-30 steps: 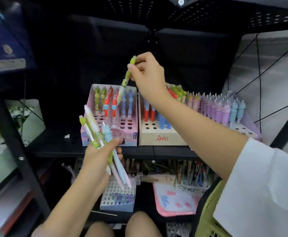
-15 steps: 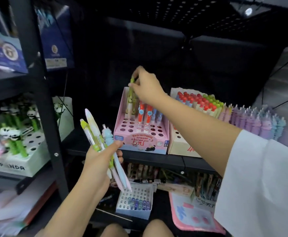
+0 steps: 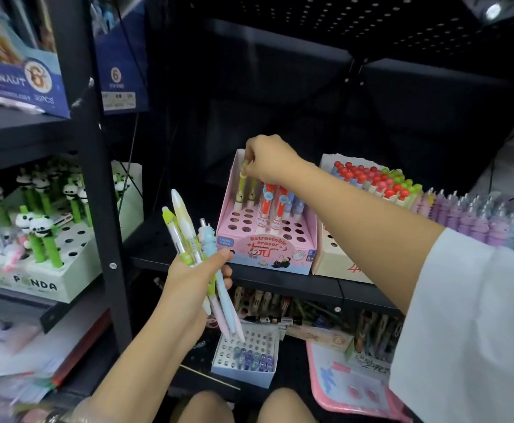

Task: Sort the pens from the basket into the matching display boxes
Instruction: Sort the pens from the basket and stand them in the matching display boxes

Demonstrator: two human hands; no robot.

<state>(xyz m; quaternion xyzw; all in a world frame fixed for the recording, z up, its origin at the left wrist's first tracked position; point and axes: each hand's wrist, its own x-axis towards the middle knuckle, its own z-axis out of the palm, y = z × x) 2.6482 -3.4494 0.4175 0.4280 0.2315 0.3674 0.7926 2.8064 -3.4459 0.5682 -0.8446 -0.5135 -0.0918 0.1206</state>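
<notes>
My right hand (image 3: 267,160) pinches the top of a green-yellow pen (image 3: 242,190) that stands in the back left row of the pink display box (image 3: 267,251) marked "Retractable eraser". Red and blue pens (image 3: 275,206) stand beside it in the same box. My left hand (image 3: 193,285) is lower and to the left, in front of the shelf edge, closed around a bundle of pens (image 3: 188,236): a green one, a cream one, a light blue one and a pink one, tips pointing down.
A cream box (image 3: 338,257) with red and green topped pens sits right of the pink box, then a row of purple pens (image 3: 475,221). A panda pen box (image 3: 35,279) stands on the left shelf behind a black upright post (image 3: 97,178). A small blue box (image 3: 246,358) lies on the lower shelf.
My right hand has come down from mid-air to the pink box and lowered the green pen into a back hole. The view shifted left; my left hand keeps its bundle.
</notes>
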